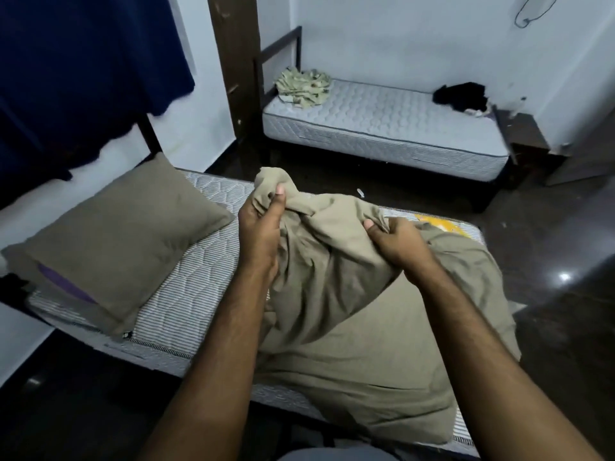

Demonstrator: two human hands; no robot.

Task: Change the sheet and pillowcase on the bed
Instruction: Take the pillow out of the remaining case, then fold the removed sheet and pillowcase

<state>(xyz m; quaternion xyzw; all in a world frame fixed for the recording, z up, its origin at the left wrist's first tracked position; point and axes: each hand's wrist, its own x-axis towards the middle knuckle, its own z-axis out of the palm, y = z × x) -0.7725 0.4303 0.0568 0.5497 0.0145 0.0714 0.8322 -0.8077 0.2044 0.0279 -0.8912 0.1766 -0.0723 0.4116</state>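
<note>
**Q:** Gripping how?

**A:** Both hands are pinching the sheet point(332, 294). Left hand point(261, 224) is bunching a raised fold, thumb on top; right hand point(397, 242) is clamping a lower fold, fingers curled under.

**Q:** Where is the cloth lying?

**A:** It is resting in a heap on the near mattress point(186, 304), covering its right part and spilling over the foot edge. A pillow point(113, 247), already cased in matching cloth, is lying at the left end.

**Q:** What is the step asking for?

**A:** Probably finding a corner or hem. Working along one edge hand over hand, then shaking the heap open before spreading, is likely to be cleanest; pulling from mid-cloth risks twisting it.

**Q:** Beyond?

**A:** A second mattress point(382, 128) is carrying a patterned bundle point(303, 84) and dark clothing point(461, 96).
</note>
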